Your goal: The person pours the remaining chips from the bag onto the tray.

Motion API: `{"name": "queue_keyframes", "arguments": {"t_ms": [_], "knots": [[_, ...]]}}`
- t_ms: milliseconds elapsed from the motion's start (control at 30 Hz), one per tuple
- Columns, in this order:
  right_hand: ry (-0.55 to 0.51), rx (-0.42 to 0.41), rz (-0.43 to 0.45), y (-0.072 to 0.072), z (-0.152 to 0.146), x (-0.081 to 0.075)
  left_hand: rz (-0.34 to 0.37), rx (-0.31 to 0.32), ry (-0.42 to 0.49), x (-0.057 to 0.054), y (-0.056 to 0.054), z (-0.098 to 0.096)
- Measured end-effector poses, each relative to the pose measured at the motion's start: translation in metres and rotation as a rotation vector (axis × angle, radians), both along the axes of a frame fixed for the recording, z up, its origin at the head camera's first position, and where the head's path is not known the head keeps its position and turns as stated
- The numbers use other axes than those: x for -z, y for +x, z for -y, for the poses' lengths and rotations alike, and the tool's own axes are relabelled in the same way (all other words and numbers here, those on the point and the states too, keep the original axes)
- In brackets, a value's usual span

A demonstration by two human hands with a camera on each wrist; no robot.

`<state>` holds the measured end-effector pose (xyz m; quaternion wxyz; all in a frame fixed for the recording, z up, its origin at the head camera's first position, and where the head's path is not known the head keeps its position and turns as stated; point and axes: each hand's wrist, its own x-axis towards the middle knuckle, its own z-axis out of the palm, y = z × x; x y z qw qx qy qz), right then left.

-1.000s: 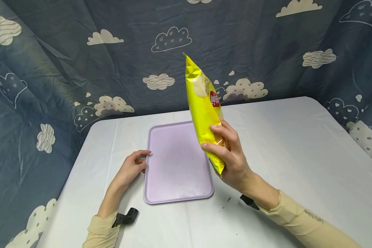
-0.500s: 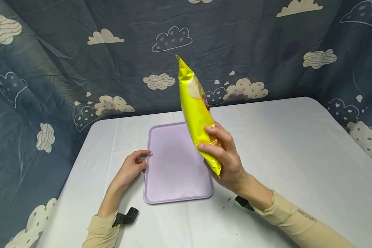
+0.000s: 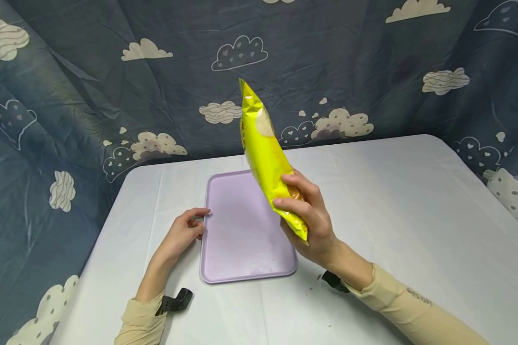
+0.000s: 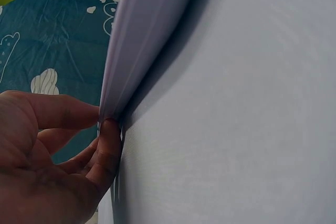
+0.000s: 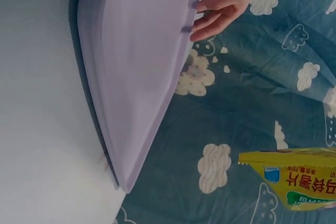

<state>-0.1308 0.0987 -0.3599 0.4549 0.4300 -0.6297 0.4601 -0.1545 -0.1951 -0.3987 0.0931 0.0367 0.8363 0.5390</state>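
My right hand (image 3: 308,215) grips a yellow bag of potato chips (image 3: 263,153) near its lower end. The bag stands tilted above the tray, its top leaning left and its narrow side facing me. Printed lettering on the chip bag (image 5: 310,179) shows in the right wrist view, but the gripping fingers do not. A light purple tray (image 3: 246,230) lies on the table. At the tray's left rim is my left hand (image 3: 183,232), its index finger on the edge and thumb against the side. The left wrist view shows fingertips (image 4: 108,129) pinching that rim.
A white cloth (image 3: 393,206) covers the table. Small dark crumbs (image 3: 319,277) lie on it right of the tray. Behind hangs a dark blue curtain (image 3: 177,86) with cloud prints. A black strap-mounted device (image 3: 179,301) sits at the left wrist.
My right hand has moved a little to the left with the chip bag. The bag has turned, so its red logo no longer shows. My left hand and the tray stay still.
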Motion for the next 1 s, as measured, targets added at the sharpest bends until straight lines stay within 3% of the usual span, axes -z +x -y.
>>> {"name": "queue_keyframes", "arguments": {"t_ms": [300,533,1000], "knots": [[-0.019,-0.054,0.019,-0.004,0.002,0.002,-0.004,0.008,0.0,0.001,-0.001,0.001],[-0.038,-0.082,0.048,-0.007,0.003,0.002,-0.015,-0.011,0.017,0.037,-0.018,0.014],[-0.1,-0.091,0.082,-0.01,0.006,0.003,-0.012,-0.008,0.021,0.038,-0.019,0.015]]}}
